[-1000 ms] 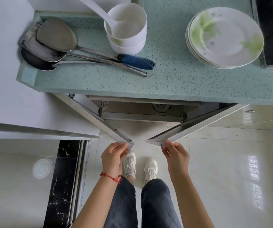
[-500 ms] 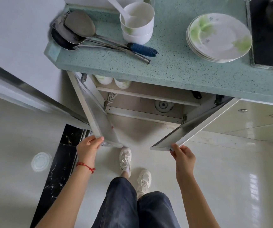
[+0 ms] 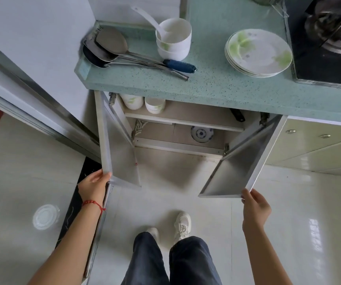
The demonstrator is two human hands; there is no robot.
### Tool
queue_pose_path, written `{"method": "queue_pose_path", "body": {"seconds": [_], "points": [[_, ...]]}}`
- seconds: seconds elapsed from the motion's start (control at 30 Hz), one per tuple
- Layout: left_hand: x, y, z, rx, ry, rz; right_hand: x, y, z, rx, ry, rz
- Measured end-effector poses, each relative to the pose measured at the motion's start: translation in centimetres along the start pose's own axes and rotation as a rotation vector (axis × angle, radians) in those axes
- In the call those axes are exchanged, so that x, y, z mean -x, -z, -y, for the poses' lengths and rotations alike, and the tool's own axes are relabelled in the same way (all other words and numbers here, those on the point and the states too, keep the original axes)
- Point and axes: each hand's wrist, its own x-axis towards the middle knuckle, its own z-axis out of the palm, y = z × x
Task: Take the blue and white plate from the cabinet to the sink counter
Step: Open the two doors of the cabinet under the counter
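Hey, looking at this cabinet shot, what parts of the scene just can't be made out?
Head view only:
- Blue and white plate: on the lower shelf, its far edge hidden under the upper shelf; pattern too small to read.
- Two white cups: tops hidden by the countertop.
- Stove burner: blurred, cut off by the right edge.
- Sink counter: not in view.
- Left hand and right hand: fingertips hidden behind the door edges.

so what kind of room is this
Most likely a home kitchen: a speckled green counter holds stacked plates, bowls and spatulas, a gas burner sits at the far right, and both hands hold open the doors of a cabinet with crockery inside.
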Motion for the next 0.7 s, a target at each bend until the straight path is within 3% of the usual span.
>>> {"method": "queue_pose_path", "body": {"seconds": [0.47,0.57,0.7], "points": [[-2.9,5.7,0.6,-0.246,-0.145,-0.032,0.5,4.2,-1.6,-0.081,-0.036,-0.252],[-1.4,5.3,0.5,-0.402,-0.346,-0.022,2.1,4.8,-2.0,-0.051,0.000,-0.229],[2.2,2.9,-0.2,-0.495,-0.675,0.171,5.1,4.3,-2.4,0.131,0.144,-0.127]]}}
